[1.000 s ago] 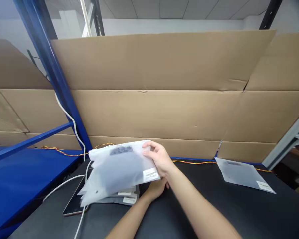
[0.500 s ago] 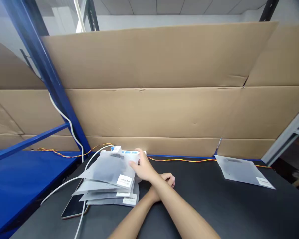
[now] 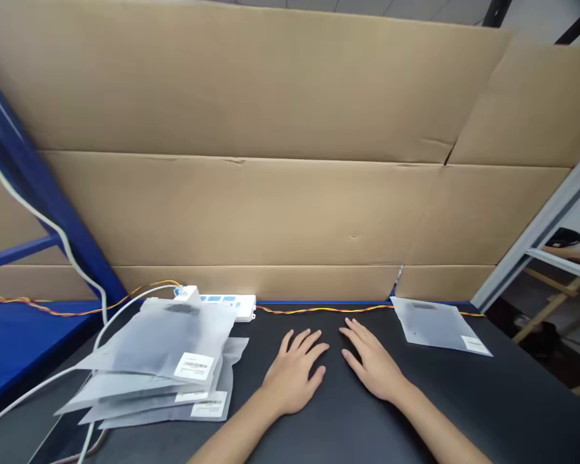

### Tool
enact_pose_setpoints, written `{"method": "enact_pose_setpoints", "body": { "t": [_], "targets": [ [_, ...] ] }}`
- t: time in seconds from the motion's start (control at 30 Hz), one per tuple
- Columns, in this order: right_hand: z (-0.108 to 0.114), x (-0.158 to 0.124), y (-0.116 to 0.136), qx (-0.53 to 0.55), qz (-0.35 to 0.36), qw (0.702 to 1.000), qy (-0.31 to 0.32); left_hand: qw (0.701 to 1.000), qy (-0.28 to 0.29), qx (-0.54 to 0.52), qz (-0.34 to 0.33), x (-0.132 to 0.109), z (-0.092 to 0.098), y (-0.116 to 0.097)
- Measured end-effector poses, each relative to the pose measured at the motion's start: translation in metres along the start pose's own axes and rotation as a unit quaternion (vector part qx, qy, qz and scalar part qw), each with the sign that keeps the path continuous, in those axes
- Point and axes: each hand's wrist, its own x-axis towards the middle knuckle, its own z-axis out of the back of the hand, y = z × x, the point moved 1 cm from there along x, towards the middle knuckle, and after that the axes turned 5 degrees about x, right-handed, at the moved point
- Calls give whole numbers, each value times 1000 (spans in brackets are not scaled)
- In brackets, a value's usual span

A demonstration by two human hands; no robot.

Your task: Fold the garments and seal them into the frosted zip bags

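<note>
My left hand (image 3: 294,372) rests palm down on the black tabletop (image 3: 319,438), fingers spread and holding nothing. To its right, my right hand (image 3: 371,362) lies flat with its fingers stretched out, also without anything in it. Left of my left hand is a stack of several frosted plastic bags (image 3: 159,345) with white barcode labels on their lower right corners. Dark contents show faintly through the top bag. Beyond my right hand, near the back edge, a single frosted plastic bag (image 3: 437,325) lies flat, with a white label.
A white power strip (image 3: 236,307) with a plug stands behind the stack. White cables (image 3: 33,390) run around and under the bags. A cardboard wall (image 3: 290,212) closes off the back, with a twisted red-yellow wire (image 3: 319,311) along its foot. A blue post (image 3: 43,187) rises at left.
My right hand has left the bag stack and moved right. My crossed arms have come apart, and both hands now lie spread on the table. The view has turned to the right.
</note>
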Motion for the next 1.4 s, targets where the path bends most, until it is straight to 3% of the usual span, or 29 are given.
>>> {"method": "enact_pose_setpoints", "body": {
  "t": [1.03, 1.2, 1.3, 1.4],
  "targets": [
    [11, 1, 0, 37, 18, 999, 25, 999, 5, 33, -2, 0, -4, 2],
    [18, 2, -5, 82, 19, 996, 21, 999, -10, 42, -14, -1, -5, 5],
    [41, 4, -37, 93, 9, 994, -53, 999, -20, 41, -18, -1, -6, 6],
    [70, -4, -95, 35, -64, 974, -215, 999, -14, 38, -14, -1, -5, 5]
  ]
}}
